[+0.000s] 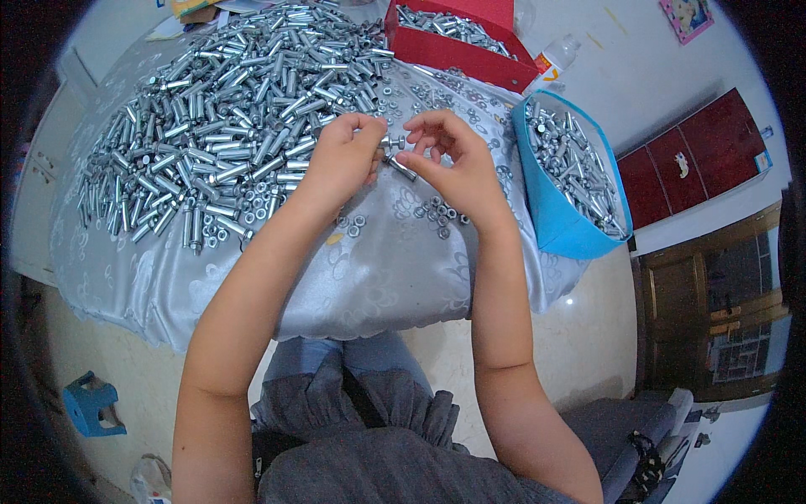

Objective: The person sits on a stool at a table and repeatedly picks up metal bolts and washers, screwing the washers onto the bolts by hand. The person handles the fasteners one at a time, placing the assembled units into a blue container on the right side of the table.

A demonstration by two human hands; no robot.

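Note:
Over the table, my left hand [346, 155] is closed, with its fingers pinched on a silvery anchor bolt [391, 144] whose end sticks out toward the right. Facing it, my right hand [457, 155] has its thumb and fingers parted and curved near that bolt end; nothing shows held between them. Just below the right thumb, another metal bolt [404, 170] is visible, tilted. To the left spreads a large heap of sleeved anchor bolts [243, 109]. Loose hex nuts [442, 215] lie in a small group below my right hand, and more nuts [353, 225] lie under my left wrist.
A red box [453, 63] with bolts stands at the far side. At the right edge, a light blue fabric bin [564, 227] holds more bolts, with a plastic bottle [556, 60] behind it. A shiny grey cloth [378, 294] covers the table. A blue stool [91, 405] stands lower left.

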